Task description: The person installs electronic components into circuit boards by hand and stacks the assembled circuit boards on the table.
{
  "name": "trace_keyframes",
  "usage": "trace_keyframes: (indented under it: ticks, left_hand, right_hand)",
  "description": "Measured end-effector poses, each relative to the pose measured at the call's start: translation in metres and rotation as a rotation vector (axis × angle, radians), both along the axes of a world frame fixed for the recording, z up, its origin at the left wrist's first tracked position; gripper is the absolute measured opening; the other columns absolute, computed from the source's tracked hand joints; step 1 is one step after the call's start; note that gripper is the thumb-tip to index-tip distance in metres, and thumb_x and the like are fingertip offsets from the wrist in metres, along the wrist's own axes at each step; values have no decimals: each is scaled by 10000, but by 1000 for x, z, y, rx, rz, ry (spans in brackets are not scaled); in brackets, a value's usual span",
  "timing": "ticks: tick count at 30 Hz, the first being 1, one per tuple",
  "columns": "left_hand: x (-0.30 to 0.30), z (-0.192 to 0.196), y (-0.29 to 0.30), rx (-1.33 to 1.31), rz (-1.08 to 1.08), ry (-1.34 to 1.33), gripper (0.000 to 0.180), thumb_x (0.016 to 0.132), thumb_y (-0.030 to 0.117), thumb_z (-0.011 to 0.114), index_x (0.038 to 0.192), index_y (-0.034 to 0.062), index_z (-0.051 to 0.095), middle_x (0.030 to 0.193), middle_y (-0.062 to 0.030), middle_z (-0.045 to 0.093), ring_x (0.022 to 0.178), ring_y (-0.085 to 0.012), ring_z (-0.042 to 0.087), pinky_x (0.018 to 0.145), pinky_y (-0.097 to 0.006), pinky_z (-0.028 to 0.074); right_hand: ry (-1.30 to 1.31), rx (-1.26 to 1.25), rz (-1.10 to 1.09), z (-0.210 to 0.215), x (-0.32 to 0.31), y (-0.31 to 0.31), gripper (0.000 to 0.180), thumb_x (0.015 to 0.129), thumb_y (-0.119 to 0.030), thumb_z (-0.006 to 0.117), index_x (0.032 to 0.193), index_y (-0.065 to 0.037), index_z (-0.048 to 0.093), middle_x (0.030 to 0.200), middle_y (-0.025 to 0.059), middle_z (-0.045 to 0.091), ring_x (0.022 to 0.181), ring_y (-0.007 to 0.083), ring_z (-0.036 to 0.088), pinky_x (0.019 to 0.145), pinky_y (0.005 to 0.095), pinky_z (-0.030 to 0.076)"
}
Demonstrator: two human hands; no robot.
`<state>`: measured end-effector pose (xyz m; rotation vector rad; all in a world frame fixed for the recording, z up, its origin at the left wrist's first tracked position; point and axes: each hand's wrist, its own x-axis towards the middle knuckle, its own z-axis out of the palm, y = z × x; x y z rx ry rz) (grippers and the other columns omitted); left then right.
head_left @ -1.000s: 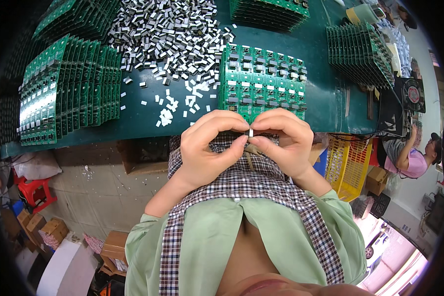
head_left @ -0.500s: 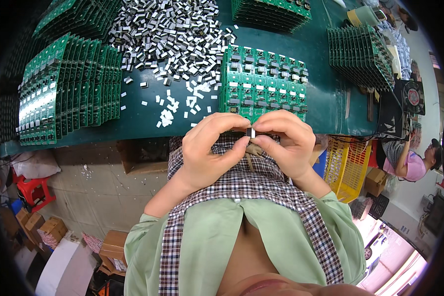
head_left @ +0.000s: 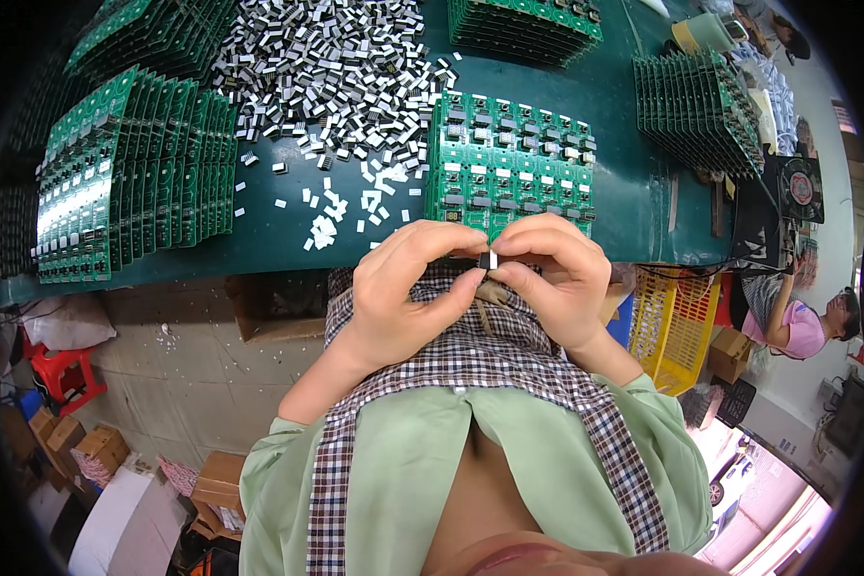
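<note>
Just in front of the table edge, a small black-and-white display module [head_left: 488, 260] is pinched between the fingertips of both hands. My left hand [head_left: 394, 293] grips its left end with thumb and forefinger. On its right end, thumb and forefinger of my right hand [head_left: 566, 283] are closed. The fingertips hide part of the module. Right beyond my hands lies a stack of green circuit boards [head_left: 509, 178] carrying rows of small parts. A large heap of similar black-and-white modules [head_left: 326, 67] spreads to the left of that stack, with loose white slips [head_left: 324, 230] nearer the edge.
More stacked circuit boards stand at the left [head_left: 134, 178], far right [head_left: 698, 110] and back [head_left: 526, 29] of the green table [head_left: 288, 252]. A yellow crate [head_left: 677, 331] and a small fan [head_left: 802, 189] are to the right, where another person [head_left: 802, 326] sits. A red stool [head_left: 65, 374] stands lower left.
Both hands keep the same pinch on the module, with hardly any movement. The person at the right has shifted slightly.
</note>
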<state>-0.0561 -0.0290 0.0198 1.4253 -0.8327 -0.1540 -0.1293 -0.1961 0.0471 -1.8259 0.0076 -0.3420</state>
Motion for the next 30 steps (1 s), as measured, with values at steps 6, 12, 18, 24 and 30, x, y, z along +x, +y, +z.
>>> trace_keyframes:
  ticks: [6,12,18,24,30]
  left_hand:
    - [0,2,0,9,2,3,389,725,-120,666,1090,-63,543,997,-151,619,916,-210,638,821,-315,531]
    - [0,1,1,12,5,-4,395,730,-112,673,1097,-62,537,1002,-153,620,918,-212,640,817,-315,533]
    - [2,-1,-1,-7,18,-43,378,735,-90,690,1084,-43,555,946,-156,646,881,-217,656,775,-306,540]
    - [3,5,-2,61,68,-115,333,723,-71,702,1035,-27,593,899,-135,672,843,-211,666,720,-285,534]
    - [2,2,-7,30,92,-13,299,698,-26,723,976,33,628,877,-102,667,796,-244,657,679,-312,523]
  right_hand:
    - [4,39,17,2,1,1,210,716,39,721,913,28,649,930,118,633,835,177,642,708,265,561]
    - [4,-10,36,2,1,0,210,721,45,716,919,31,647,938,121,628,837,176,642,713,267,564]
    - [4,42,38,2,1,0,210,720,45,718,918,30,647,931,117,631,835,176,644,708,265,563]
    - [8,-37,38,0,0,-2,210,724,49,716,920,42,640,942,123,621,834,177,644,714,267,564]
    - [92,434,-54,-2,0,6,183,767,59,682,944,52,635,963,121,606,855,170,633,762,272,552]
